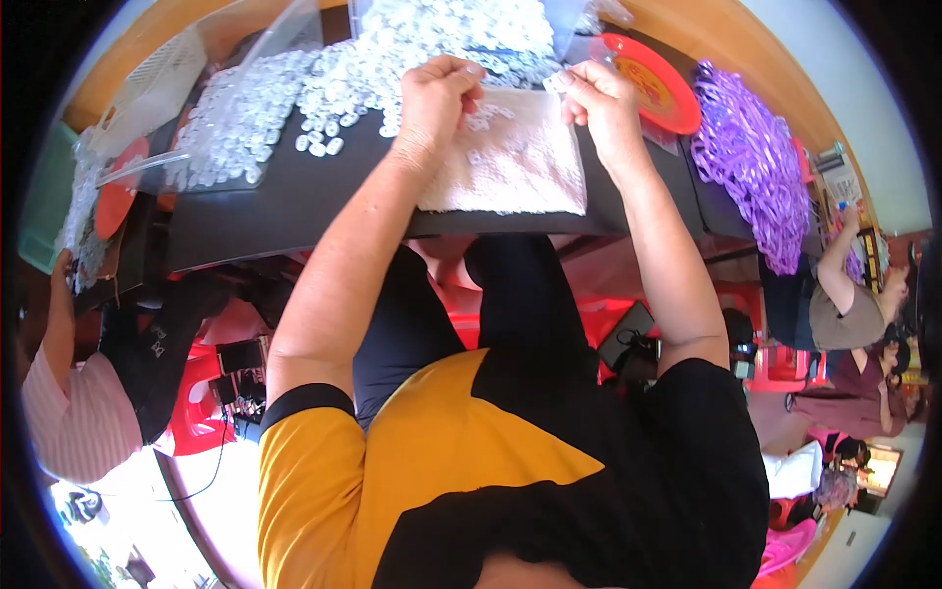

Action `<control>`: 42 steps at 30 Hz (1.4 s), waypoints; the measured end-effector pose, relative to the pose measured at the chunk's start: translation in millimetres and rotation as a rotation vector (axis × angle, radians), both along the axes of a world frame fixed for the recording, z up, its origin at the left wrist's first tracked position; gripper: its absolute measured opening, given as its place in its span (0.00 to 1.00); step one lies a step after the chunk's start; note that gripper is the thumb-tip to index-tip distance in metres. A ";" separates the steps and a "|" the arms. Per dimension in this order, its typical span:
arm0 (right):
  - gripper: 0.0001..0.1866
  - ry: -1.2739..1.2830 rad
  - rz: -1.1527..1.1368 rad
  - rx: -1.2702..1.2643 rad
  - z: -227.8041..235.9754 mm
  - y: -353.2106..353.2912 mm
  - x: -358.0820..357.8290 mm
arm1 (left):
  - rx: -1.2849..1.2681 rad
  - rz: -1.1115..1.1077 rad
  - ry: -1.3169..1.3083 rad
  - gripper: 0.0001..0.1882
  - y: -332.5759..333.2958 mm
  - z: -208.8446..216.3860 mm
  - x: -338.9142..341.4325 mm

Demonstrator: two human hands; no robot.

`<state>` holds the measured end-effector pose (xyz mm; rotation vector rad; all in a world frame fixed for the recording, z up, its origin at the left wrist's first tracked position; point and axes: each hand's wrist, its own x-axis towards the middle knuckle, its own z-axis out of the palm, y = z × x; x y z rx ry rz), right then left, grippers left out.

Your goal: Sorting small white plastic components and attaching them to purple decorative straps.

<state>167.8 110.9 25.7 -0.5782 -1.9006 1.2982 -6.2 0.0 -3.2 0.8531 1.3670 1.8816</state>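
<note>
My left hand [437,103] is held over the far left corner of a folded white towel [510,177], with its fingertips closed in a pinch. Whatever it holds, if anything, is too small to make out. Above the towel's far right corner, my right hand [603,103] pinches a small clear-white plastic piece [559,82] between thumb and fingers. A few small whitish pieces [488,116] lie on the towel between my hands. Just beyond them spreads a large heap of small clear, ring-like plastic pieces [442,34].
More clear pieces [231,128] lie to the left on the dark table [294,216]. A red plate [677,108] and a pile of purple strips [751,162] sit at the right. At far left, another person's arm [59,314] reaches toward a heap; other people are at far right.
</note>
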 end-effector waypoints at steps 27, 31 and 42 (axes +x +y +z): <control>0.09 -0.862 -0.262 1.197 -37.5 35.6 82.2 | -0.113 0.074 0.181 0.09 -4.6 -1.9 4.1; 0.07 -0.910 -0.265 1.173 -38.4 35.9 83.3 | -0.105 0.055 0.229 0.09 -1.3 -6.7 1.3; 0.10 -0.943 -0.242 1.258 -36.6 37.4 81.7 | -0.166 0.038 -0.013 0.07 -5.0 17.2 12.8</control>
